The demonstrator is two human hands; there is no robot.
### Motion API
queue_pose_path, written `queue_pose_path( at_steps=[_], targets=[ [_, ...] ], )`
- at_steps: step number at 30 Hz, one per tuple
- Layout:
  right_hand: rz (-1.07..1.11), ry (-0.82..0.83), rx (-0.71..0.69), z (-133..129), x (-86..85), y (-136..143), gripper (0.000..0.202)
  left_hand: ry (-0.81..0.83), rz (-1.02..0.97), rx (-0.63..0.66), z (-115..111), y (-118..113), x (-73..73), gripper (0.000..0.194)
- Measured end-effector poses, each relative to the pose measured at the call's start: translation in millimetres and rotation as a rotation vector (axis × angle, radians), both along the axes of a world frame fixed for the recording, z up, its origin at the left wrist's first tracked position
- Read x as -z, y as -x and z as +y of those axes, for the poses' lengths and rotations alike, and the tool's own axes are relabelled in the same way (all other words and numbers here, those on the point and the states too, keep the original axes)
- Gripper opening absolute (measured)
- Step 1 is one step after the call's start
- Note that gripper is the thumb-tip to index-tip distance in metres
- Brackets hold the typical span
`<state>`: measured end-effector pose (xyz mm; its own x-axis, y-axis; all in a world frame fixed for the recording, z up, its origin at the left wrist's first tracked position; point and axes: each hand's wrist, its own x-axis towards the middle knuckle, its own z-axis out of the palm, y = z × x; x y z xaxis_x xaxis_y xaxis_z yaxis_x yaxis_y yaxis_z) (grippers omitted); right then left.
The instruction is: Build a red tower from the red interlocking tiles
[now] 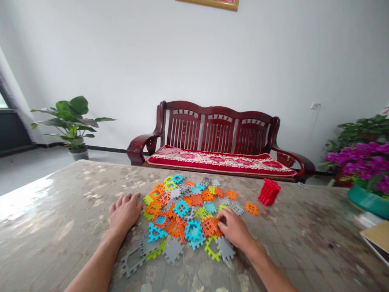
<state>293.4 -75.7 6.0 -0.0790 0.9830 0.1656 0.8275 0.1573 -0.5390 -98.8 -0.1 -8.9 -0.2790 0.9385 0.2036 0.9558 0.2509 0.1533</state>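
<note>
A loose heap of interlocking plastic building tiles (197,199) with notched edges lies on the table, in orange, blue, green and grey; some have window cut-outs. My left hand (124,211) rests palm down on the tabletop just left of the heap, fingers stretched out and holding nothing. At the heap's right side, my right hand (234,229) has its fingers curled beside an orange window tile (208,227). Whether anything is between those fingertips is hidden. A grey tile (225,248) lies just below this hand. A red stack of tiles (269,192) stands farther right, apart from both hands.
The patterned table (69,227) fills the foreground. A single orange tile (251,208) lies right of the heap. Beyond the table is a wooden bench (217,129). A teal flower pot (369,201) and a box-like object (378,237) stand at the right edge.
</note>
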Motion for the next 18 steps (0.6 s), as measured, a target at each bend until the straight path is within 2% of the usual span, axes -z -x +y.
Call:
queue_pose_path(
  at_steps=[7, 11, 18],
  targets=[
    [0.069, 0.020, 0.059, 2.6, 2.4, -2.4, 0.023, 0.018, -0.003, -0.005, -0.9, -1.9, -3.1, 0.051],
    [-0.044, -0.054, 0.016, 1.7, 3.2, -0.5, 0.022, 0.027, -0.004, -0.005, -1.4, -2.2, -3.8, 0.051],
    [-0.117, -0.116, 0.090, -0.7, 2.0, 2.2, 0.018, 0.036, 0.004, -0.002, -1.1, -1.4, -3.7, 0.052]
  ],
)
